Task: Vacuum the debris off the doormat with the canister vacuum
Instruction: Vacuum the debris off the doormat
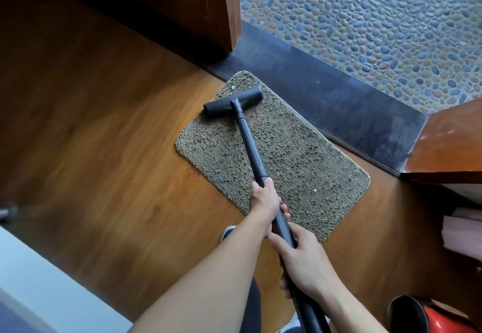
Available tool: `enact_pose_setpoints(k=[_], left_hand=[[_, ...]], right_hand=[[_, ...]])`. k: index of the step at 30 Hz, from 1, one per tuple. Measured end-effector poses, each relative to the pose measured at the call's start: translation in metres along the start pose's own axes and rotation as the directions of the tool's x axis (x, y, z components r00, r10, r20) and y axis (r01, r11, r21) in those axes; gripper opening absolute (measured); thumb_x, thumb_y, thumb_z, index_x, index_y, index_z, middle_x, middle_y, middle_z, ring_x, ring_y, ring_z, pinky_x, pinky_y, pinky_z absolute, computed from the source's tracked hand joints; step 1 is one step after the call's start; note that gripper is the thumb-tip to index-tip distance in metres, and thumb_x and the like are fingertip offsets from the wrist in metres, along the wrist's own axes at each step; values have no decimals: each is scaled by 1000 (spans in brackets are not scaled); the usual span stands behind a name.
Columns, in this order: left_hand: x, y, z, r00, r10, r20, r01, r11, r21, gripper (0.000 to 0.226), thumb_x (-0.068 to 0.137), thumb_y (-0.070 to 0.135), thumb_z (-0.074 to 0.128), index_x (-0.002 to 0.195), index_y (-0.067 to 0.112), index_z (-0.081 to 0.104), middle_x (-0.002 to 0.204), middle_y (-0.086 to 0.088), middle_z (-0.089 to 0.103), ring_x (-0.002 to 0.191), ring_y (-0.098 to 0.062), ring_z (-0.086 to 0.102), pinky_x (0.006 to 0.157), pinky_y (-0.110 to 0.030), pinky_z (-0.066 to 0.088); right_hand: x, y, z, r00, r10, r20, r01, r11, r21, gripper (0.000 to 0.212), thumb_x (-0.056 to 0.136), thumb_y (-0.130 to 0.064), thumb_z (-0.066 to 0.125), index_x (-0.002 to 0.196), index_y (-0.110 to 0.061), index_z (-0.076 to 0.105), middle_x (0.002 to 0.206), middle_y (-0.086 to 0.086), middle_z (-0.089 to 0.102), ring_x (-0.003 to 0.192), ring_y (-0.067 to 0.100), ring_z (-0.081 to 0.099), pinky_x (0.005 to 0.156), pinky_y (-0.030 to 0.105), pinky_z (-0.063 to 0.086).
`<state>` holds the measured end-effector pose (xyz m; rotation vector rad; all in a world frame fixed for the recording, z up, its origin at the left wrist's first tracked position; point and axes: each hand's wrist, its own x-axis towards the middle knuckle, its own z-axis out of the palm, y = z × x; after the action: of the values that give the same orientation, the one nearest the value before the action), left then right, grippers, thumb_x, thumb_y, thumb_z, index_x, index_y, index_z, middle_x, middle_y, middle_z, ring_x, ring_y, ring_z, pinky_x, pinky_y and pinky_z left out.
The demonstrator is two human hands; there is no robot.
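A shaggy olive-brown doormat lies on the wooden floor beside a dark stone threshold. The vacuum's dark grey floor head rests on the mat's far left end. Its dark wand runs back toward me. My left hand grips the wand higher up, and my right hand grips it lower down, closer to my body. A small white speck lies on the mat near its right side, and another white speck lies just beyond the floor head. The red canister sits at the bottom right.
The dark threshold borders a pebble-tiled floor beyond. An open wooden door stands at the top, and wooden furniture stands at the right. A pale surface fills the bottom left. My shoe shows under my left arm.
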<state>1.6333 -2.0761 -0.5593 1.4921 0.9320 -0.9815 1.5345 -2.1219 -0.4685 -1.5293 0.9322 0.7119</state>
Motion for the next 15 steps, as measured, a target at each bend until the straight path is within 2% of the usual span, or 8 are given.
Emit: enact_pose_setpoints(k=[4,9,11,13,15], left_hand=[[15,25,-3,1000,13,-10,-13,999,29,24,106,34,36,116,12,41,73,-10,47,41,-17,45,38,-23,44],[31,51,-4,1000,12,-8,-12,999,50,23,105,35,35,115,15,40,79,-12,48,41,-17,46,39,-24,45],[35,61,-4,1000,31,-7,-30,999,44,23,106,33,35,114,13,40,76,-11,48,42,-17,46,39,-24,44],[41,70,-5,999,36,-13,-35,999,39,22,106,34,35,113,13,40,75,-11,48,44,-18,46,39,-24,44],[44,75,-5,1000,23,-9,-23,999,35,23,106,35,35,113,13,38,76,-11,47,44,-19,46,41,-26,45]], right_hand=[[15,-23,5,1000,2,4,-3,1000,19,27,97,-38,65,90,-14,54,46,1,56,40,31,61,41,36,51],[35,-44,7,1000,-15,0,15,1000,-5,23,97,-38,64,92,-17,56,47,3,58,42,34,63,41,37,52],[44,-51,7,1000,-24,-17,23,998,-60,22,92,-46,64,90,-25,59,52,2,61,51,37,68,49,45,58],[51,-57,6,999,-33,-14,32,992,-123,27,78,-62,60,88,-37,59,60,1,61,67,40,71,66,56,61],[55,-58,5,999,-41,2,41,993,-115,30,74,-66,58,89,-39,58,60,0,59,69,41,71,69,57,61]])
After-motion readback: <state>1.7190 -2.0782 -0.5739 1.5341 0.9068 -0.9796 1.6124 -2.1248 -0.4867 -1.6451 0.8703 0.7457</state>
